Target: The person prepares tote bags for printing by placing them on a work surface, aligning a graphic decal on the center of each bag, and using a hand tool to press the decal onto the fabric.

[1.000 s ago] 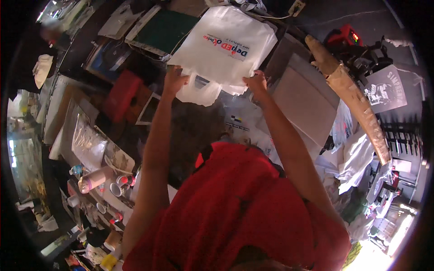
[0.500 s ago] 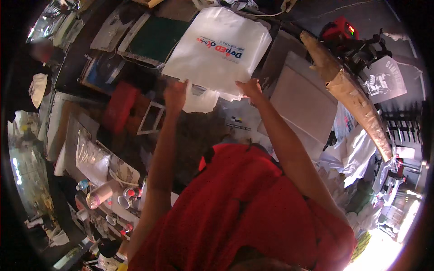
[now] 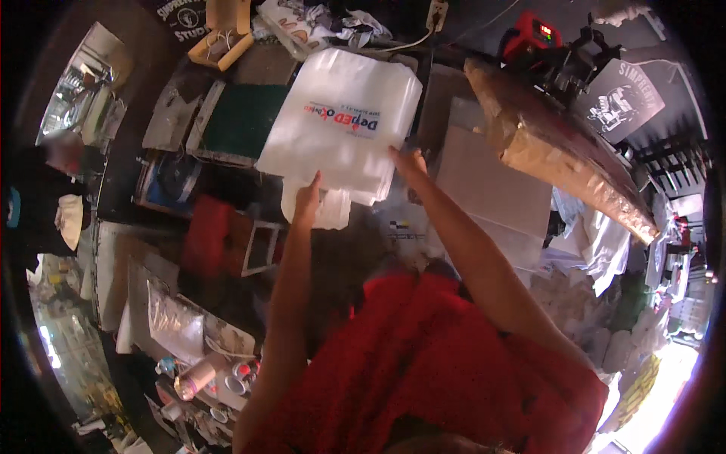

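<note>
A stack of flat white bags (image 3: 340,94), with red and blue print on the top one, lies in front of me, with a handle-like flap (image 3: 333,214) hanging from its near left edge. At that near edge is my left hand (image 3: 307,203); one finger stretches over the top bag while the others look curled at the flap. My right hand (image 3: 411,166) pinches the stack's right edge near its corner, one digit on top. The undersides of both hands are hidden.
A green-topped board (image 3: 240,119) lies left of the stack; cardboard boxes (image 3: 491,170) stand to its right. Beyond them leans a long brown-wrapped board (image 3: 560,166) beside a red device with a lit display (image 3: 533,34). A red stool-like object (image 3: 208,234) and bottles (image 3: 195,378) are at left.
The view has shifted, so the surroundings sit lower. My left hand has moved in along the near edge, one finger now on the top bag. My right hand stays at the right edge.
</note>
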`<state>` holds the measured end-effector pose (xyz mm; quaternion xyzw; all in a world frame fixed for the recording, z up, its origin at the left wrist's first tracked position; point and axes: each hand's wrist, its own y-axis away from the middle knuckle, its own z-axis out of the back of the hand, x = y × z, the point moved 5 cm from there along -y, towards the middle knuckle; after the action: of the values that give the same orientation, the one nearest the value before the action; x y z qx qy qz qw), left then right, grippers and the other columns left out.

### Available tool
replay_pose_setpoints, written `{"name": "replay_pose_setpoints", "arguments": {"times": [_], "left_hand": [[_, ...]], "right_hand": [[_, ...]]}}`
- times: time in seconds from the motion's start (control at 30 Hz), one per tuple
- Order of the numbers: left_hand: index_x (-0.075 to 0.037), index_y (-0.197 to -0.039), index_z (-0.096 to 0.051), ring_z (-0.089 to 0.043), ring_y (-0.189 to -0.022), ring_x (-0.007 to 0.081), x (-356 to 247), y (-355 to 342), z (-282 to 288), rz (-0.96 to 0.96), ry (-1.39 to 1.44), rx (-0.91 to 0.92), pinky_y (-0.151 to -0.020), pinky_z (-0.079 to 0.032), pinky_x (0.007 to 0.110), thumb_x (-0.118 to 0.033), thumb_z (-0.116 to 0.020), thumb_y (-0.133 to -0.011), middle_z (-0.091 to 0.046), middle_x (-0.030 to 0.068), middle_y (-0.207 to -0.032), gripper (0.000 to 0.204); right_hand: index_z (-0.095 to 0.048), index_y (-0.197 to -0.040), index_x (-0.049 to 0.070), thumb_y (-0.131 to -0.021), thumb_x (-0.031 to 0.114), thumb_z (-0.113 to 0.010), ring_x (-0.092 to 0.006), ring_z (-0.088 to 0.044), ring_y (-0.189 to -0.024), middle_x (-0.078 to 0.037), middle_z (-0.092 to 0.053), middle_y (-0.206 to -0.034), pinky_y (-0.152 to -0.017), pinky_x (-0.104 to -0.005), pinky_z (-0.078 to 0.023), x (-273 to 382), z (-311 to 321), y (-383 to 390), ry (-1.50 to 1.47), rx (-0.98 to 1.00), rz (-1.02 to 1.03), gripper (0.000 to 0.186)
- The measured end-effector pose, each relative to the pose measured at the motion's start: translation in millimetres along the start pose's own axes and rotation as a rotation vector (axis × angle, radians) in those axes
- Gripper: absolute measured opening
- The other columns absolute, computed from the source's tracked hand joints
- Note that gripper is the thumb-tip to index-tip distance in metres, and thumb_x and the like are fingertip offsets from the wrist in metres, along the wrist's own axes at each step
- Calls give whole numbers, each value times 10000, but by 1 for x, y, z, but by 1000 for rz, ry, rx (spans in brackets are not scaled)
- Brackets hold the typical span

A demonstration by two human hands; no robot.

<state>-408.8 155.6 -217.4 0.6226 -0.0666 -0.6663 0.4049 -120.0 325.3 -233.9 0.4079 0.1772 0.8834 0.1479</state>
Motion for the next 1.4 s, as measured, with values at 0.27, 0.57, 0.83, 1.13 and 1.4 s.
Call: {"name": "replay_pose_setpoints", "arguments": {"times": [0.27, 0.57, 0.83, 1.13, 1.4], "left_hand": [[35, -1068, -654, -508, -712, 168, -23, 10, -27, 63, -29, -9, -586, -406, 338, -742, -622, -742, -595, 72, -855, 844], [-7, -1302, -518, -512, -865, 210, 11, -22, 1, 130, -48, 66, -723, -448, 387, -682, -687, -730, -542, 66, -948, 901], [-53, -1189, -608, -665, -721, 287, -117, 41, 25, -141, -340, 113, -669, -541, 405, -359, -648, -891, -662, 173, -792, 430], [73, -1270, -529, -514, -1232, 387, -197, -175, 30, -494, -738, -3, -1029, -398, 447, -733, -471, -834, -530, 296, -1293, 918], [78, -1285, -507, -487, -1235, 435, -196, -199, 95, -826, -886, -357, -1030, -391, 466, -686, -438, -882, -513, 305, -1304, 867]], "right_hand": [[-438, -1282, -111, -703, 710, -628, -375, -579, -1152, -260, -595, -1216, -950, -425, -464, 51, 8, -105, -186, -101, 133, 1023], [-548, -1203, -97, -757, 639, -609, -362, -583, -1147, -264, -576, -1240, -961, -434, -467, 95, -6, -68, -198, -25, -2, 863], [-512, -1250, -69, -758, 536, -686, -318, -597, -1110, -221, -584, -1209, -906, -388, -490, 28, 9, -47, -217, 77, -71, 799], [-630, -1179, -19, -804, 466, -705, -224, -647, -966, -136, -671, -1077, -812, -361, -509, 28, -16, -40, -424, 89, -54, 618], [-543, -1242, -12, -799, 467, -719, -254, -626, -1006, -165, -633, -1129, -858, -384, -506, 86, -13, -1, -336, 186, 149, 676]]}}
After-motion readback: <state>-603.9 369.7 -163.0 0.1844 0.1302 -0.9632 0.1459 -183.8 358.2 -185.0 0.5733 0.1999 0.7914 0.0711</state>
